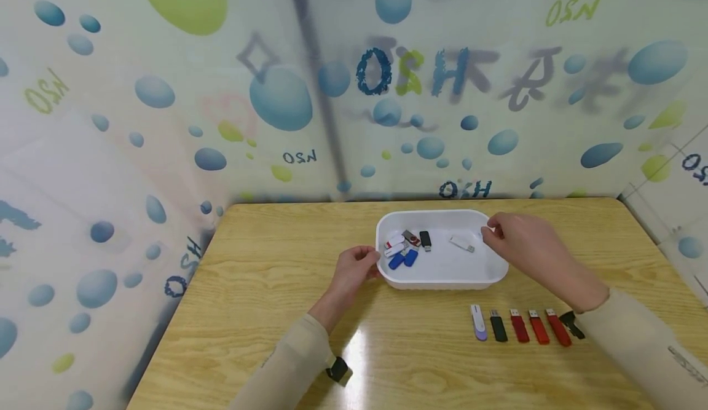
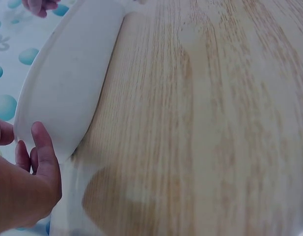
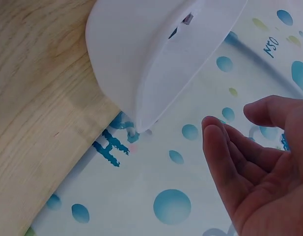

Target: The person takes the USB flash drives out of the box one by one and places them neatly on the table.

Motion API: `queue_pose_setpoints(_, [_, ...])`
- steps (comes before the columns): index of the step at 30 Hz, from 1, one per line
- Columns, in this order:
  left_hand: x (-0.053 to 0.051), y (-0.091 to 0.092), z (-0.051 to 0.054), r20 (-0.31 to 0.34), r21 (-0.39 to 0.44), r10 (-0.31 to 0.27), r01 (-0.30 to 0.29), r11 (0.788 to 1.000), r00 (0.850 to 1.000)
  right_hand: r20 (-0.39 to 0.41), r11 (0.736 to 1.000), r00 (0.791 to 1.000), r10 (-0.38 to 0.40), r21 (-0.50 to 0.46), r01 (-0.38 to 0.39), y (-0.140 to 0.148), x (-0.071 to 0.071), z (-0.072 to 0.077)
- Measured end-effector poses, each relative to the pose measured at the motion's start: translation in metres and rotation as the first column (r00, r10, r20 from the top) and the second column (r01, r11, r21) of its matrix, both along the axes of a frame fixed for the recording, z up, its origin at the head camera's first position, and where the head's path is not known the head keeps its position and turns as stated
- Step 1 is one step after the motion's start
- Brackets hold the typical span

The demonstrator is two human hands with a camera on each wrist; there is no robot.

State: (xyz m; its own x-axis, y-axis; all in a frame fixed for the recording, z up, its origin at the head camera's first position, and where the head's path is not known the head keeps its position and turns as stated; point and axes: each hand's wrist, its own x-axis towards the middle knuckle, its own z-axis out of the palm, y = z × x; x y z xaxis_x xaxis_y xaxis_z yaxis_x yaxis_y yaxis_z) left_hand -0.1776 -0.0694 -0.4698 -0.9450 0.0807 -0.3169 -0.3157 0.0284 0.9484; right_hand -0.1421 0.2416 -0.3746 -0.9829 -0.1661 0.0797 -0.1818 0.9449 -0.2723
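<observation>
Tray (image 1: 442,285) sat on counter (image 1: 276,244); left hand (image 1: 354,272) pinched its left rim; right hand (image 1: 525,238), empty, fingers parted, hovered near its right end. USB sticks (image 1: 411,257) inside appeared light, rigid, smooth; best pinched at sides.

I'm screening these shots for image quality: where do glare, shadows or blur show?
Head view: a bright glare streak on the wooden table, beside the left sleeve, and blurry grey shapes on the patterned backdrop; left wrist view: a soft-edged dark shadow on the table near the left hand; right wrist view: dim, with faint shadow on the table beside the white tray.
</observation>
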Motion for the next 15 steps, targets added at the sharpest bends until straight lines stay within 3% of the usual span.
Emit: queue_pose_setpoints(15, [-0.001, 0.001, -0.004, -0.025, 0.027, 0.009, -0.008, 1.0, 1.0, 0.041, 0.999, 0.998, 0.039, 0.005, -0.039, -0.015, -0.037, -0.003])
